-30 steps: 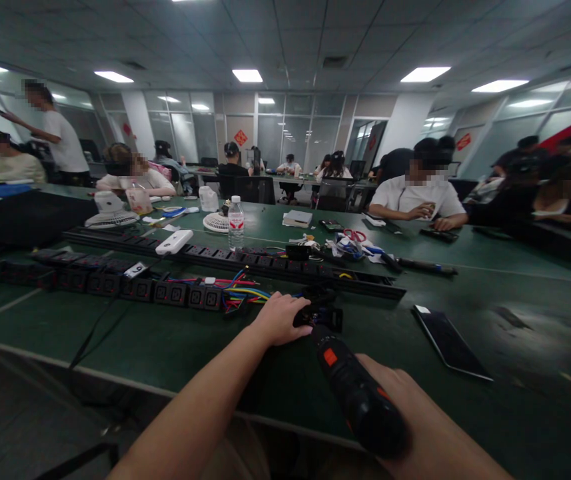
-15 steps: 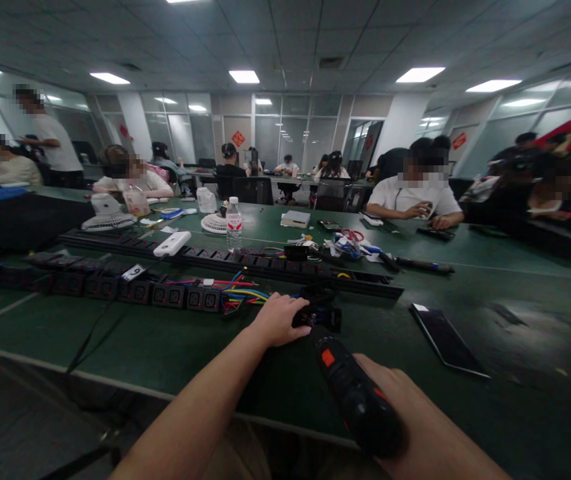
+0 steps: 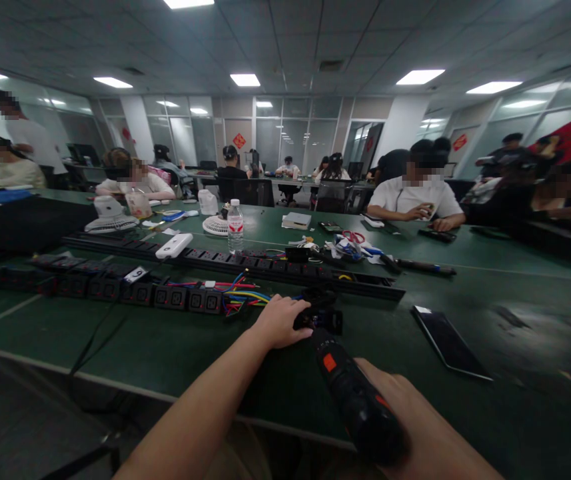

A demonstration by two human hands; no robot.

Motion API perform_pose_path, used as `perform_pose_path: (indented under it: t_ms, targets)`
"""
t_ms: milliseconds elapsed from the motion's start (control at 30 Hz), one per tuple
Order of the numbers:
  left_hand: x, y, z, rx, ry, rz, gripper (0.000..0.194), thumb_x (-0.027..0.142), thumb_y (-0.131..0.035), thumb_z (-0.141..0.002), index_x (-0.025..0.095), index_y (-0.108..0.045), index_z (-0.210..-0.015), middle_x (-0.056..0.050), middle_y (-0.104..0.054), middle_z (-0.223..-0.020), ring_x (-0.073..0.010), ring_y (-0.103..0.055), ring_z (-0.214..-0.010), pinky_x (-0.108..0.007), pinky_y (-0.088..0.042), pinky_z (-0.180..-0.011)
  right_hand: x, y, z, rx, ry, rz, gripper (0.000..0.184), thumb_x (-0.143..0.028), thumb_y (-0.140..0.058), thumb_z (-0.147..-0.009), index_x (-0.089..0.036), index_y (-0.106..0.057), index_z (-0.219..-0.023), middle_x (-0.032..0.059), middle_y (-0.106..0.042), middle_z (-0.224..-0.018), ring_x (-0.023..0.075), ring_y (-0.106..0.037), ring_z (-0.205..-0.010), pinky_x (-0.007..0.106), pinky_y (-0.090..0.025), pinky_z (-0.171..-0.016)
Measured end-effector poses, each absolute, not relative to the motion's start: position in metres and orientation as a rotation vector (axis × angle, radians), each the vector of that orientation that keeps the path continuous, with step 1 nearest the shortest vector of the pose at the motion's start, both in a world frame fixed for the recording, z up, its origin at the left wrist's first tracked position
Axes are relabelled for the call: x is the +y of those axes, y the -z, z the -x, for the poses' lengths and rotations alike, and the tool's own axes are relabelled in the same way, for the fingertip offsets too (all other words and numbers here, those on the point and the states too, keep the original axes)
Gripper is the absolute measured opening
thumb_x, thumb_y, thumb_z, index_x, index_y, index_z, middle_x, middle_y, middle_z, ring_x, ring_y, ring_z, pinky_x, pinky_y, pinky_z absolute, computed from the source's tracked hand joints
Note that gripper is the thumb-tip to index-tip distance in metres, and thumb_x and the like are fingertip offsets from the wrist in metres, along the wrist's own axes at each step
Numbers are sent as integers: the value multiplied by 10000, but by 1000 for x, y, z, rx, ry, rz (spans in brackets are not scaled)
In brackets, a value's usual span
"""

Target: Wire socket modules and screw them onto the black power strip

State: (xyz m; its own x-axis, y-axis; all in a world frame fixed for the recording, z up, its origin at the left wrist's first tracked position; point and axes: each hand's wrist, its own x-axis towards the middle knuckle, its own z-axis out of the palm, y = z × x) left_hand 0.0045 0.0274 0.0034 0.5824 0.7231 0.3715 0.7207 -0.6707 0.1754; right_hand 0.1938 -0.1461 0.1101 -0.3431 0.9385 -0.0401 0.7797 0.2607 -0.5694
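Observation:
My right hand (image 3: pixel 390 393) is wrapped round a black and orange cordless screwdriver (image 3: pixel 355 393). Its nose points away from me at a small black housing (image 3: pixel 332 321) on the green table; the tip is hidden. On the left side of that housing, my left hand (image 3: pixel 280 321) grips it, with fingers over the top and thumb along the near side. Red, blue and yellow wires (image 3: pixel 245 293) run from behind my left hand to a long row of black socket modules (image 3: pixel 165 295).
Behind the row lies a long black socket strip (image 3: pixel 265 267). A water bottle (image 3: pixel 235 227) and a white power bank-like block (image 3: pixel 174 246) stand near it. At right lies a phone-like black slab (image 3: pixel 450 342). Across the table (image 3: pixel 165 360), a person (image 3: pixel 415 190) in white works.
Both hands, the screwdriver and the housing hold nearly the same place. The view has shifted very slightly. At far left, the standing person has moved left.

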Motion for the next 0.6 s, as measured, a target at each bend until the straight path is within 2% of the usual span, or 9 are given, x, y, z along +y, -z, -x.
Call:
perform_pose_path:
  t_ms: [600]
  targets:
    - [29, -2, -6, 1274, -647, -2780, 525, 483, -625, -807, 243, -524, -1263, -63, -651, -1173, -267, -582, -1049, -408, -386, -911, -147, -107, -194, -2235, -716, 1622, 396, -199, -528, -796, -197, -587, -1187, 81, -683, -1113, 237, -635, -970, 371, -496, -848]
